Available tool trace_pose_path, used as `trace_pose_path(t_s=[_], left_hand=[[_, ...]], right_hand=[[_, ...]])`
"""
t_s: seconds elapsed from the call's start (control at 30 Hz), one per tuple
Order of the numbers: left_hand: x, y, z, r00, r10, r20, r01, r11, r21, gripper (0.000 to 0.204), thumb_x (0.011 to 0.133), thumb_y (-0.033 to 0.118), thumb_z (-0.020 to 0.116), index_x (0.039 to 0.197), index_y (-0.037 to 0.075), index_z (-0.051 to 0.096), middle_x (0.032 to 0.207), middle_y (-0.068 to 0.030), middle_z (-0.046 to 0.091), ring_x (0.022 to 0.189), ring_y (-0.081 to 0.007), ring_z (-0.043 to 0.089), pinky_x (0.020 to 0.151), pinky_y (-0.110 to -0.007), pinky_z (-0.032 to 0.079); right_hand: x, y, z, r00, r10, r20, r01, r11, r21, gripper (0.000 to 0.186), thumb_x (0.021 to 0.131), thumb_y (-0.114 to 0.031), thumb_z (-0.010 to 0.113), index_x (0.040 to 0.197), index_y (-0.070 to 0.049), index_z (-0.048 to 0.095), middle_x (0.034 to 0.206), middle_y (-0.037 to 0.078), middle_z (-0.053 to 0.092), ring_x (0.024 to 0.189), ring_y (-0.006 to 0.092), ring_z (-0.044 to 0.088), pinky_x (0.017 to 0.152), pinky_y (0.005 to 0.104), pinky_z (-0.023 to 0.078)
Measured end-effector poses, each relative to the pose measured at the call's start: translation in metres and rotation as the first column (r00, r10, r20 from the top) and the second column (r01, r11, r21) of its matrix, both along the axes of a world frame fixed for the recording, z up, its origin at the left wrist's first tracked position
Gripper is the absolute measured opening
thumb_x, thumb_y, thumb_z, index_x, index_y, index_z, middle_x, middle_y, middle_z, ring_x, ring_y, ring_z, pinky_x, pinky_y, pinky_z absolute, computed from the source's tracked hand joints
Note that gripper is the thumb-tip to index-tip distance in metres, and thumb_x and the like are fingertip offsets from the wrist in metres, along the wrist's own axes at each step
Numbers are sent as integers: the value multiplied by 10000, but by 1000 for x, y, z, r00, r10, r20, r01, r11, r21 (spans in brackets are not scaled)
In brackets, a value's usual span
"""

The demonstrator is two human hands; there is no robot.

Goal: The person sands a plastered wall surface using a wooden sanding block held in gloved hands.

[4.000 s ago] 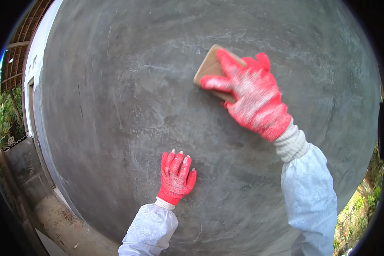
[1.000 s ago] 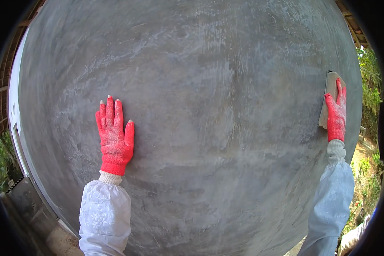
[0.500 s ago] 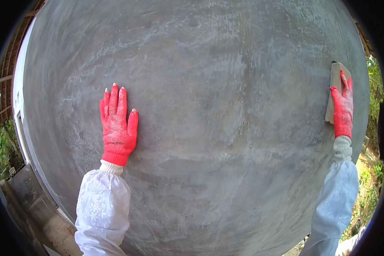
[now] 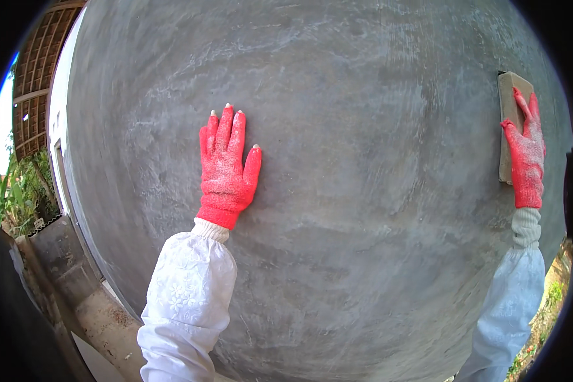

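A grey plastered wall with paler smears fills most of the view. On its left part my left hand, in a red knitted glove dusted with pale powder, lies flat with fingers pointing up and thumb apart; it holds nothing. The glove's fingertips look pale. Far to the right, my right hand in a matching glove grips a beige rectangular sanding block. The block stands lengthwise against the wall, its long edge upright. My thumb and some fingers show on its outer face; the block's wall side is hidden.
The wall's left edge meets a white wall strip. Beyond it are a woven roof, green plants and a low grey concrete block wall. A concrete floor lies at lower left. Sunlit ground shows at lower right.
The view has turned left, so the wall and both hands sit further right in the picture. My left hand stays at the same wall spot; the right hand still grips the sanding block.
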State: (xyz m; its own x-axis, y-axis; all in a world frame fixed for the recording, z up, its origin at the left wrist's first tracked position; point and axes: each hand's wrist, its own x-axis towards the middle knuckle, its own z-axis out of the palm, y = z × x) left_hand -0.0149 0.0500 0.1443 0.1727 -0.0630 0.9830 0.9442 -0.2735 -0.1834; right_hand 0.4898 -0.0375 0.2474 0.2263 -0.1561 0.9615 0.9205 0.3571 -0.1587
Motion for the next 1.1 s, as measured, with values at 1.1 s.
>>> trace_pose_path(t_s=[1.1], left_hand=[[-167, -121, -135, 999, -33, 8, 33, 995, -95, 684, 835, 40, 587, 1477, -65, 378, 1550, -267, 361, 1447, -475, 321, 1189, -606, 224]], right_hand=[[-306, 31, 52, 943, -149, 298, 139, 989, 57, 629, 794, -157, 765, 1378, -303, 584, 1525, 49, 473, 1135, 308, 617, 1067, 478, 379]])
